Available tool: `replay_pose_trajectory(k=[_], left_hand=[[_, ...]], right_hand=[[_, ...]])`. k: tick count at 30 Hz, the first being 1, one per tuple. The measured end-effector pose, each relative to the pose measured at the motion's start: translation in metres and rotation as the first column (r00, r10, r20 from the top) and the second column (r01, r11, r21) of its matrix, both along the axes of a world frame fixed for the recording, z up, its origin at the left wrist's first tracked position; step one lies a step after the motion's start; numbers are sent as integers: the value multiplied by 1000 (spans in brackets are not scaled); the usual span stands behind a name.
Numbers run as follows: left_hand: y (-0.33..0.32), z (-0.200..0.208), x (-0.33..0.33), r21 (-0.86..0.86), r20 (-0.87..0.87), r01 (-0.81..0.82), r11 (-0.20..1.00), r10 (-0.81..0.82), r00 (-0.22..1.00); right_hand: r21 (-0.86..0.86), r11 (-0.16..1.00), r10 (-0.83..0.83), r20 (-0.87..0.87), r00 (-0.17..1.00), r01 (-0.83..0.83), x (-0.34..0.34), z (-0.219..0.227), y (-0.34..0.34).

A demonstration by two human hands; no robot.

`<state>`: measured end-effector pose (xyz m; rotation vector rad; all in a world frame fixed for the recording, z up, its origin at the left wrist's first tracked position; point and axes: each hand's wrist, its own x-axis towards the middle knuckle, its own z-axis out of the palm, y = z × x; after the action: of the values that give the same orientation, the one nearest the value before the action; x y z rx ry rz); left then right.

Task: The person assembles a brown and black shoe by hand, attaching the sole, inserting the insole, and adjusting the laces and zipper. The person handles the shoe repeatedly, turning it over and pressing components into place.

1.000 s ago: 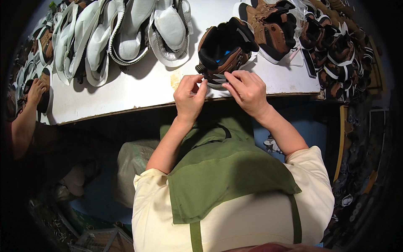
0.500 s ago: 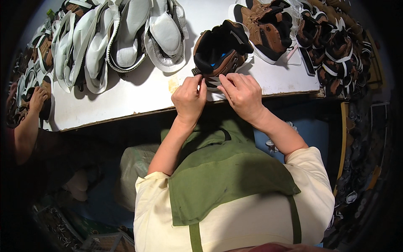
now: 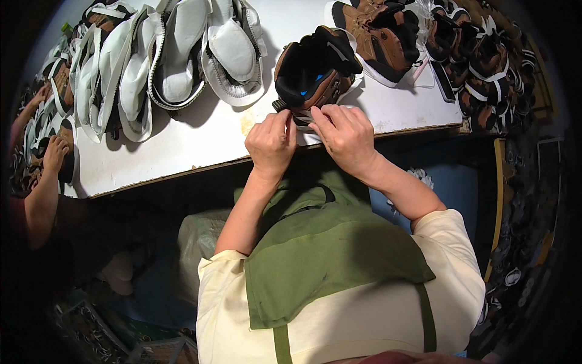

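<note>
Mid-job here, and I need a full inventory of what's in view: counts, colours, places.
Shoe at the hands: one, brown and black, table's near edge
Second shoe: one, brown and black, behind it, right
Shoe-shaped pieces: several, white, left half of table
Dark slab: one, phone-like, table's right
Piled shoes: many, brown, black, white, far right
Worktable: one, white, across the top
Co-worker's hands: two, bare, far left among more shoes
Sack: one, pale, below table, left
Apron: one, green, on wearer
Shirt: one, cream, on wearer
Left hand: one, bare, at shoe's near end
Right hand: one, bare, same end
</note>
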<state>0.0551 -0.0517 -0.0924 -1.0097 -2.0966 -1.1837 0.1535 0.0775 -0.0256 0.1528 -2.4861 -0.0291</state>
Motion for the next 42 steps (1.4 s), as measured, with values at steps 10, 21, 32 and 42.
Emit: replay_pose_trajectory(k=[10,21,32,42], left_hand=[[0,-2,-3,21,20,15,1000,-16,1000],[1,2,-4,15,-23,21,1000,-20,1000],[1,2,-7,-38,-92,15,999,-18,996],[1,-2,-8,-15,-114,11,1000,-13,993]], right_hand=[[6,1000,-26,49,998,26,1,1,-3],[18,999,-33,107,994,31,2,-1,-3],[-19,999,-42,102,994,44,0,-3,-5],[51,998,-49,61,997,46,-3,-4,-7]])
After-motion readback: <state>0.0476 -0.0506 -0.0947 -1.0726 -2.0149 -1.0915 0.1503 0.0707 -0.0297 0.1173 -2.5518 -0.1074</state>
